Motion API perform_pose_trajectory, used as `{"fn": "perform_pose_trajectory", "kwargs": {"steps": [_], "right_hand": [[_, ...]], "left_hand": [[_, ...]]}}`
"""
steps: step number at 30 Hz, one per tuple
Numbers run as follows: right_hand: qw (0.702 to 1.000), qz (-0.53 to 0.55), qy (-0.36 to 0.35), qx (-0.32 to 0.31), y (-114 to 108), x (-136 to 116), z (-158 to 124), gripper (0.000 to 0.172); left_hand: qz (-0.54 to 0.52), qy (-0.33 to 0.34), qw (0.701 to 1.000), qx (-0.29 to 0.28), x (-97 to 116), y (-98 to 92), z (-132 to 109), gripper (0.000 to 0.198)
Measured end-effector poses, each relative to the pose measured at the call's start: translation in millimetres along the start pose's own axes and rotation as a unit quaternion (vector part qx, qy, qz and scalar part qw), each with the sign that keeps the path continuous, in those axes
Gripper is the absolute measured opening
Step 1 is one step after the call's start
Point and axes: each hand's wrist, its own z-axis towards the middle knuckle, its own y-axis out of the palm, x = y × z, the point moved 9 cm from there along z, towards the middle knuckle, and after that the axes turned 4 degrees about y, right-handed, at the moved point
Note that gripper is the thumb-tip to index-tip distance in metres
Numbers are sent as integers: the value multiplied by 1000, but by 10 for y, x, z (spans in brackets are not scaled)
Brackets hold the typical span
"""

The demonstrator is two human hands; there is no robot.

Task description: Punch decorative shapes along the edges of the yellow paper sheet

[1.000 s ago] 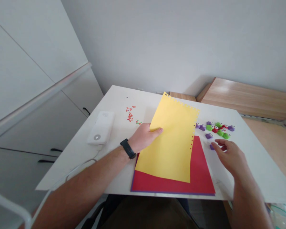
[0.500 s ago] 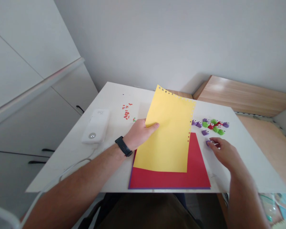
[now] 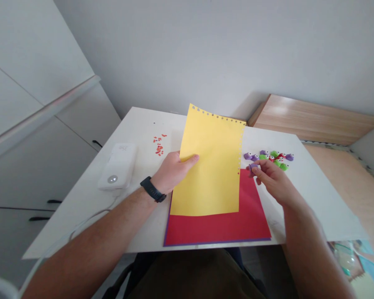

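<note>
My left hand grips a yellow sheet of paper by its left edge, thumb on the front face. The sheet is held up and tilted, with rows of small punched holes along its top and right edges. Beside that right edge, my right hand pinches a small purple craft punch between thumb and fingers. A thin gap seems to part the punch from the paper. Beneath the yellow sheet lies red paper with a purple edge showing under it.
Several purple, green and red punches with toy eyes are grouped at the right back. Red paper scraps lie at the left. A white power bank with a cable rests near the left edge. A wooden panel stands behind the table.
My right hand has lifted the purple punch off the table and brought it left and up, beside the yellow sheet. My left hand still holds the sheet; the view has shifted slightly.
</note>
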Motion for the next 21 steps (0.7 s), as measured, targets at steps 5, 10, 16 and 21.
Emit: {"fn": "perform_pose_trajectory", "kwargs": {"steps": [5,10,16,21], "right_hand": [[983,161,-11,-88,301,-297,242,37],[959,264,1,-104,347,-281,417,34],[938,324,45,-112,434,13,452,28],[938,325,56,-105,503,93,423,30]], "left_hand": [[-25,4,1000,10,-8,-35,32,52],[-47,2,998,40,-3,-112,70,54],[-19,27,997,64,86,-159,91,51],[2,0,997,77,75,-170,73,47]]}}
